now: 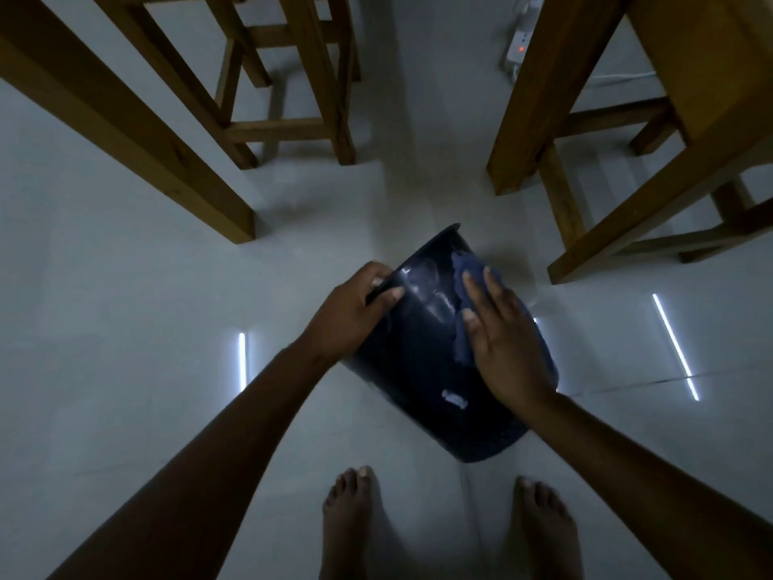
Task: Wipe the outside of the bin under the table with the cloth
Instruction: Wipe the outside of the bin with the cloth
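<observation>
Left hand (355, 305) pinches the tilted bin (422, 353) rim at nine o'clock; right hand (502, 341) presses the cloth (462, 311) flat, fingers spread. A hard push could slide the bin free.

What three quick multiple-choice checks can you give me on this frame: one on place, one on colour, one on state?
1. Where is the cloth?
A. On the floor
B. Pressed on the bin's outer wall under the right hand
C. Inside the bin

2. What colour is the bin?
A. Dark blue
B. White
C. Red

3. How does the bin stand?
A. Upright
B. Upside down on its rim
C. Tilted, held at the rim

Key: 1 B, the right hand lies flat on the cloth against the wall. 2 A, its wall looks dark blue. 3 C, the left hand grips the rim and the bin leans.
</observation>
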